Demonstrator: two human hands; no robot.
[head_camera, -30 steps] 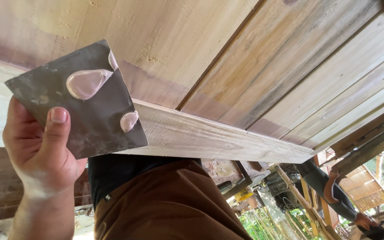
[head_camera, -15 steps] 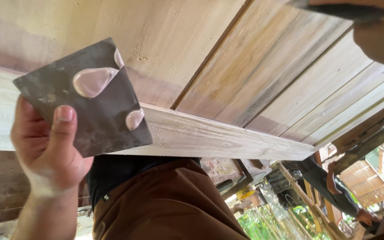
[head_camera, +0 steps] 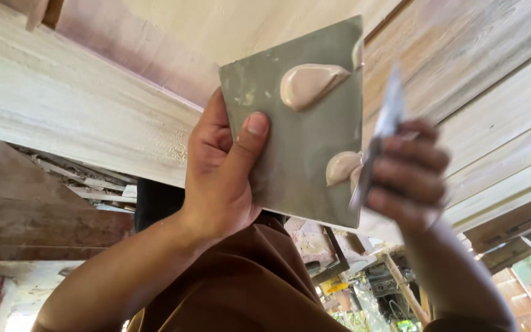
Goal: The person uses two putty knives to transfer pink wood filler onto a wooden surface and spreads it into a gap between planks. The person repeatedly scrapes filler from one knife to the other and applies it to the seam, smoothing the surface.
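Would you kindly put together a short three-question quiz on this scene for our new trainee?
1. True or false: the left hand holds the square grey plate with its thumb pressed on the face.
2. How many large blobs of pinkish filler sit on that plate?
A. one
B. two
C. five
3. What does the right hand hold against the plate's right edge?

Key:
1. True.
2. B; the second blob is lower, near the right edge.
3. A thin scraper blade, blurred, its edge at the lower blob, in front of the wooden boards.
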